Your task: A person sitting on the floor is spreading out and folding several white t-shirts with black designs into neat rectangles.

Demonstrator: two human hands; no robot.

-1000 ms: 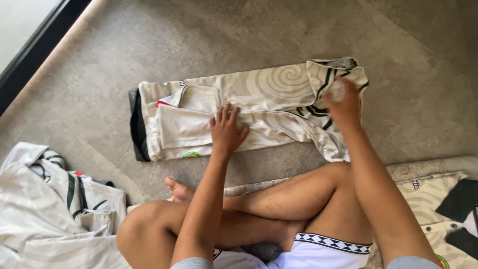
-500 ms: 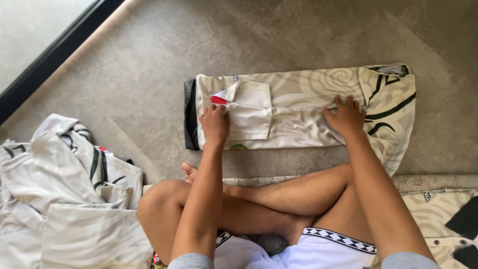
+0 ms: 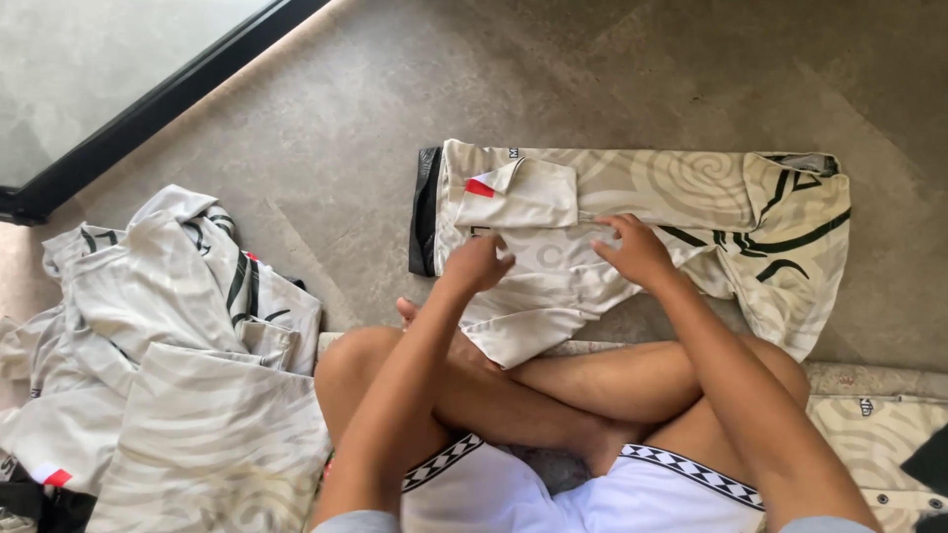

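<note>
A: Shirt (image 3: 691, 197), cream with swirl marks and dark lines, lies flat on the floor (image 3: 395, 99) just ahead of the crossed legs (image 3: 553, 385). Which way does it run?

B: Its long axis goes left to right across the view. The dark band (image 3: 427, 212) closes the left end, and the loose, rumpled part hangs off at the right end. A folded flap with a small red tag (image 3: 480, 188) sits near the left end.

A: And the hands?

B: Both sit on the near half of the cloth, close to its middle. The left hand (image 3: 478, 265) rests nearer the dark band, with its fingers curled together. It seems to pinch a fold of the cloth, though I cannot tell for sure. The right hand (image 3: 637, 249) lies flat on the cloth with its fingers spread and pressing down.

A: Which hand is nearer which end?

B: The left one is nearer the left end and the flap. The right one is nearer the rumpled right end, though that end is well beyond its fingertips. The near edge of the shirt droops over the step by the shins.

A: Anything else about?

B: A heap of similar pale clothes (image 3: 168, 375) lies at the person's left, well apart from the shirt. A dark window frame (image 3: 168, 99) crosses the far left corner of the floor.
</note>
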